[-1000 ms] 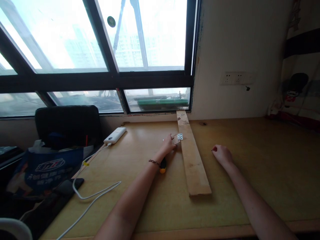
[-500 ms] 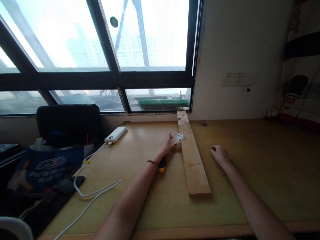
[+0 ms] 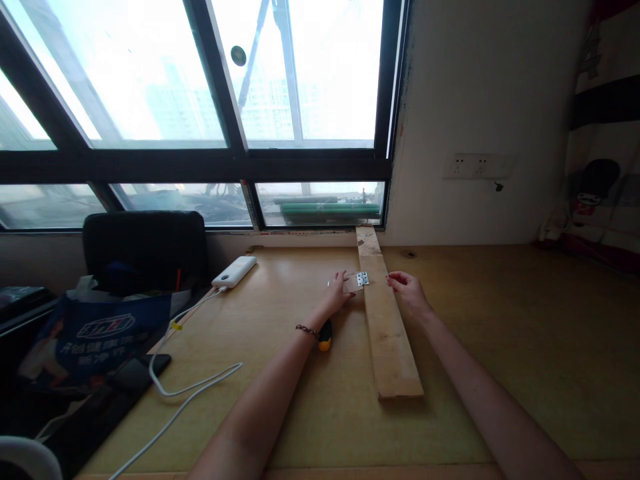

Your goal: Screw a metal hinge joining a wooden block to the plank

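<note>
A long wooden plank [image 3: 393,340] lies on the table, running away from me toward the window. A metal hinge [image 3: 363,279] sits at its left edge, with one leaf over the plank and the other over a small wooden piece [image 3: 353,284]. My left hand [image 3: 337,293] is closed around that small piece from the left. My right hand [image 3: 407,289] is at the plank's right edge, level with the hinge, thumb and fingertips pinched together. Whatever they may hold is too small to name. Beside my left wrist lies a black and yellow tool [image 3: 325,335], partly hidden by it.
A white power bank [image 3: 235,272] with a white cable [image 3: 195,387] lies on the left of the table [image 3: 525,347]. Farther left are a black chair [image 3: 145,243] and a blue bag [image 3: 100,330]. Windows and a wall with sockets [image 3: 477,167] stand behind.
My right hand has moved left and slightly forward, from the bare table to the plank's right edge. My left hand keeps its hold. The view has tilted a little.
</note>
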Demonstrator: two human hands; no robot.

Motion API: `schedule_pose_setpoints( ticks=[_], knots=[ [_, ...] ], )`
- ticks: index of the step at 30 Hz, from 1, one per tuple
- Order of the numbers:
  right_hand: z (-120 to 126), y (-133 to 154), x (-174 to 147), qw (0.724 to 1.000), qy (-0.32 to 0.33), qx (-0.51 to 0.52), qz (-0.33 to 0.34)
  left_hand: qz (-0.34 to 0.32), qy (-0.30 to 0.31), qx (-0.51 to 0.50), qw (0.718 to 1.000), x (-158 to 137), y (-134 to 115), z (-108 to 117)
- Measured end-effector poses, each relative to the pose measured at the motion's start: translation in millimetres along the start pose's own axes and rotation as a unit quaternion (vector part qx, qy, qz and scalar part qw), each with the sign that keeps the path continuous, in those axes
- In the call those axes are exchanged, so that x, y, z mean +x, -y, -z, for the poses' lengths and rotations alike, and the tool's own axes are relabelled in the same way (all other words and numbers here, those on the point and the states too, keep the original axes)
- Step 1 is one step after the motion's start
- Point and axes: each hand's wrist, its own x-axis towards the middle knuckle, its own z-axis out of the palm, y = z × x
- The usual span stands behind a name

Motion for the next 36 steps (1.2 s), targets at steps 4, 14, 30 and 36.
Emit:
schedule_pose_setpoints(
  ticks=[4, 14, 30, 36],
  knots=[
    [-36.0, -1.0, 22.2, 1.000, 0.022, 0.010, -0.015, -0.003, -0.007, 0.006, 1.000, 0.3, -1.8, -2.7],
    [-51.9, -16.9, 26.1, 0.989, 0.036, -0.144, 0.031, 0.016, -0.005, -0.011, 1.000, 3.1, -3.3, -7.0],
    [-53.1, -0.8, 16.7, 0.953, 0.047, -0.286, 0.087, 0.004, -0.004, 0.001, 1.000, 1.3, -7.9, -4.6],
    [-54.4, -0.3, 17.1, 0.940, 0.054, -0.317, 0.114, -0.008, -0.013, 0.004, 1.000, 3.0, -3.8, -7.6]
  ],
)
